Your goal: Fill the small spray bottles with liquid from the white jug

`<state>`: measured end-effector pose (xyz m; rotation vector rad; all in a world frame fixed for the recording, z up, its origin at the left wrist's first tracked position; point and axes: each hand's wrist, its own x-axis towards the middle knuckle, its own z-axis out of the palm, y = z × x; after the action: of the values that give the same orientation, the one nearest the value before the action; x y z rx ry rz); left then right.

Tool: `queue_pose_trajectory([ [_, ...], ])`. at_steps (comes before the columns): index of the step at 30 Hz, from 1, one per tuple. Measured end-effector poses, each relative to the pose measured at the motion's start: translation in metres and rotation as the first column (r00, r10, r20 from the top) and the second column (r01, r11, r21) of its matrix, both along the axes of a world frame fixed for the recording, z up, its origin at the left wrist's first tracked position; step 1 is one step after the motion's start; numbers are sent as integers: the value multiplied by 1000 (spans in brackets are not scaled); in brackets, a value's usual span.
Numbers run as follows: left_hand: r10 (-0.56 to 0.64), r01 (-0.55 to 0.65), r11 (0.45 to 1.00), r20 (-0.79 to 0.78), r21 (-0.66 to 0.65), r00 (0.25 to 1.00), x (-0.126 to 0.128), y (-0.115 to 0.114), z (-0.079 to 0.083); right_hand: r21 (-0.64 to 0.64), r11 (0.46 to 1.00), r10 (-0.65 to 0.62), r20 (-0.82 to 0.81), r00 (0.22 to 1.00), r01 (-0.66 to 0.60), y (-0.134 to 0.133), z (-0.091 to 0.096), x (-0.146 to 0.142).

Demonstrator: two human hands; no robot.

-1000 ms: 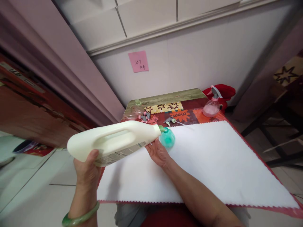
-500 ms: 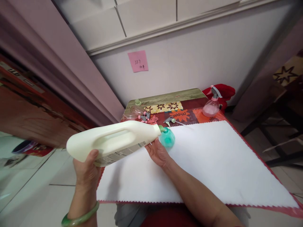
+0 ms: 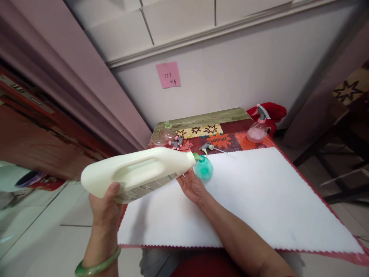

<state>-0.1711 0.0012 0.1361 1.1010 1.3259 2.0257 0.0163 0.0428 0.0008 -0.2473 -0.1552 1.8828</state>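
A large cream-coloured jug point(image 3: 161, 163) lies tilted almost level, its green spout at the mouth of a small round teal spray bottle point(image 3: 204, 169). My left hand point(image 3: 106, 204) grips the jug near its base, thumb on top; its other fingers are hidden beneath. Under the jug's neck, my right hand point(image 3: 191, 186) supports it with curled fingers, close beside the teal bottle. Behind the bottle lies a loose spray head point(image 3: 206, 147) with a long thin tube. I cannot make out whether liquid is flowing.
White padded sheet point(image 3: 259, 207) covers the table's front. Toward the back left are pink-and-grey spray heads point(image 3: 176, 142), clear plastic bottles point(image 3: 162, 139) and a green cap point(image 3: 168, 124). A pink spray bottle point(image 3: 257, 131) stands at the back right, before a red cloth item point(image 3: 276, 115).
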Motion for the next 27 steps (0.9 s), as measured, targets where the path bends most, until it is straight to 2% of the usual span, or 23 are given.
queue_pose_trajectory([
  [27,12,-12,1000,10,-21,1000,3,-3,2,12,1000,7,0,1000,-7,-1,1,1],
])
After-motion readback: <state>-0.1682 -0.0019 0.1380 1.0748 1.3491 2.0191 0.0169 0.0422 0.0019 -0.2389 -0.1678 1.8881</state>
